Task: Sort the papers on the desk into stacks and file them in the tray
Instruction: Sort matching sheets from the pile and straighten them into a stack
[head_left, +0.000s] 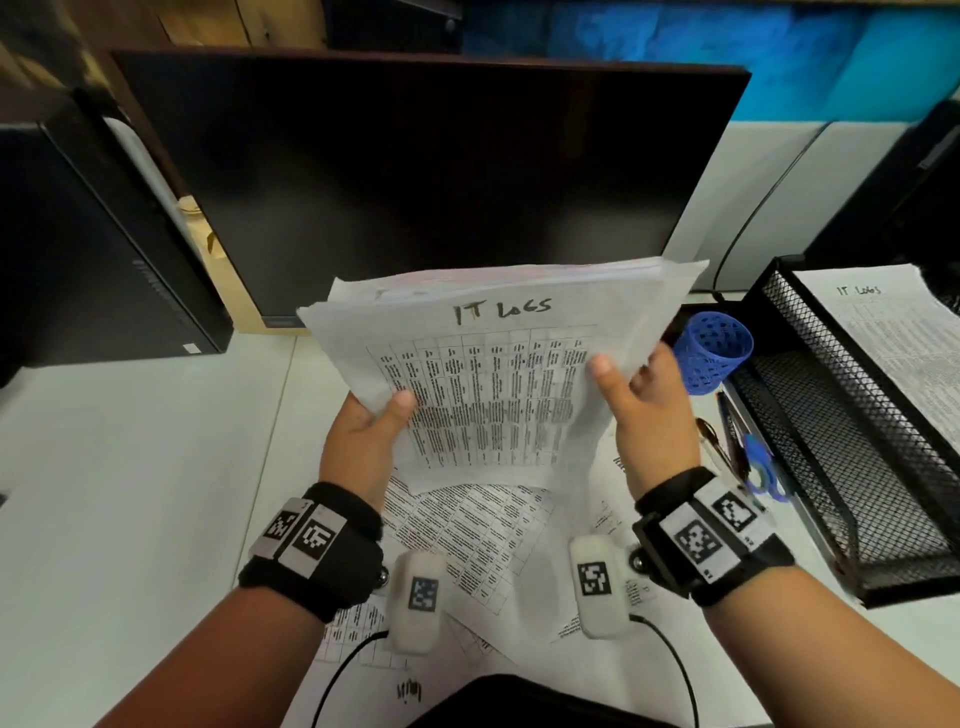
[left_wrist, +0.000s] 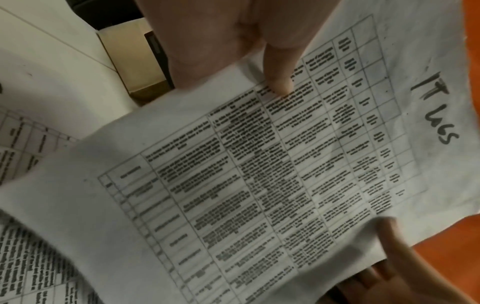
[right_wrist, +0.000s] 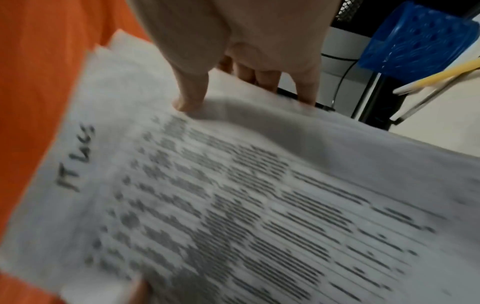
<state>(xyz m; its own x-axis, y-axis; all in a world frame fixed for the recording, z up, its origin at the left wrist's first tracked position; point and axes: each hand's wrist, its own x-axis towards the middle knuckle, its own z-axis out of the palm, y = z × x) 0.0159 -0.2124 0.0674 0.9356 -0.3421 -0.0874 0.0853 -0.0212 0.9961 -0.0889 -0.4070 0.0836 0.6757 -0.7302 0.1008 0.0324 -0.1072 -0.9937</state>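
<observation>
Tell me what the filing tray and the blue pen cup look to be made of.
Filing tray: apparently black metal wire mesh, matte; a fine open grid shows in its walls and floor.
Blue pen cup: probably moulded plastic, slightly glossy; its wall is a perforated lattice.

Your head camera looks forward and down over the desk (head_left: 130, 467) — each wrist camera sits close, facing along its thumb; all three share the "IT Logs" sheet (head_left: 498, 364).

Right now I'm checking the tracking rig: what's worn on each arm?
Bare forearms, no sleeves. Each wrist wears a black band carrying square black-and-white markers. A white pod with its own marker hangs inside each wrist, trailing a thin black cable.
</observation>
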